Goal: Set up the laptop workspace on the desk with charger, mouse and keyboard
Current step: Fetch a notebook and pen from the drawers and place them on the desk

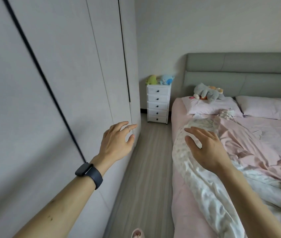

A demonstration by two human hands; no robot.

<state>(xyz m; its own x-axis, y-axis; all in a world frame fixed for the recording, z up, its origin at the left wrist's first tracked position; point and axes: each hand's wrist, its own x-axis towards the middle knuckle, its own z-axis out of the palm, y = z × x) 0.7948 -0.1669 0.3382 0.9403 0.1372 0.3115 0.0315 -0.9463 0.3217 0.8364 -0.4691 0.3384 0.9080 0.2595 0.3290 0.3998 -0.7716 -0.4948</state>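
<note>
**Grey wardrobe, pink bed: no workspace item in view, setup not begun**

Head view. Pale grey wardrobe (54, 83) doors fill the left side; a bed (184, 194) with pink sheets and a rumpled quilt (205, 186) fills the right. A strip of wood-look floor (146, 169) runs between them to a white drawer unit (157, 105) against the far wall, with soft toys on top. Another soft toy lies on the pillow.

Progress. Laptop, charger, mouse, keyboard: none visible. No table visible either. Where these items lie cannot be told from this view. Judged on that, nothing of the setup is done; every item has yet to be found, carried and placed.

Hand pose. Left hand (117, 143), with a dark watch (89, 174) on the wrist and a ring on one finger, is raised near the wardrobe edge, fingers loosely spread, grasping nothing; contact with the door cannot be confirmed. Right hand (205, 150) is held out over the near bed edge above the quilt, palm down, fingers relaxed, empty. Both arms extend forward at similar height.
</note>
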